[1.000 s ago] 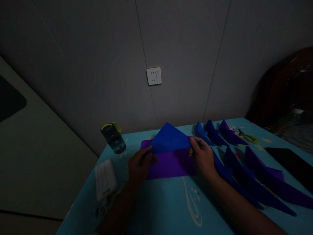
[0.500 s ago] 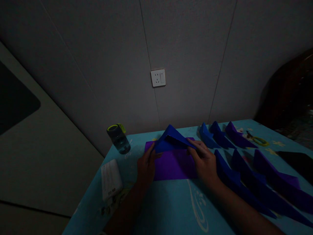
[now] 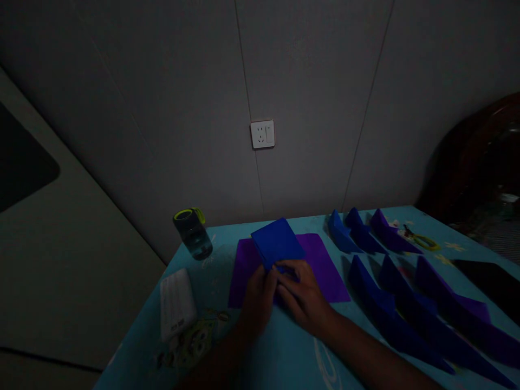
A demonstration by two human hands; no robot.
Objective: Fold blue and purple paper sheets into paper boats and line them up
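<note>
A piece of folded blue paper (image 3: 278, 242), squarish in outline and turned corner-up, is held in front of me. My left hand (image 3: 259, 292) pinches its lower corner from the left. Close beside it, my right hand (image 3: 303, 292) grips the same corner, fingertips almost touching those of the left. Part of that corner is hidden by the fingers. Under the hands and the folded paper lies a flat purple sheet (image 3: 329, 276) on the tabletop.
Several folded paper boats (image 3: 390, 319) in blue and purple stand in two rows at right, near yellow-handled scissors (image 3: 424, 241) and a dark flat object (image 3: 489, 279). A water bottle (image 3: 194, 235) and a white box-shaped object (image 3: 177, 303) are at left on the blue floral tablecloth (image 3: 268, 357).
The blue paper went from a wide triangular shape to a squarish one. Both hands came together and moved nearer to me, from its two side ends to its lower corner.
</note>
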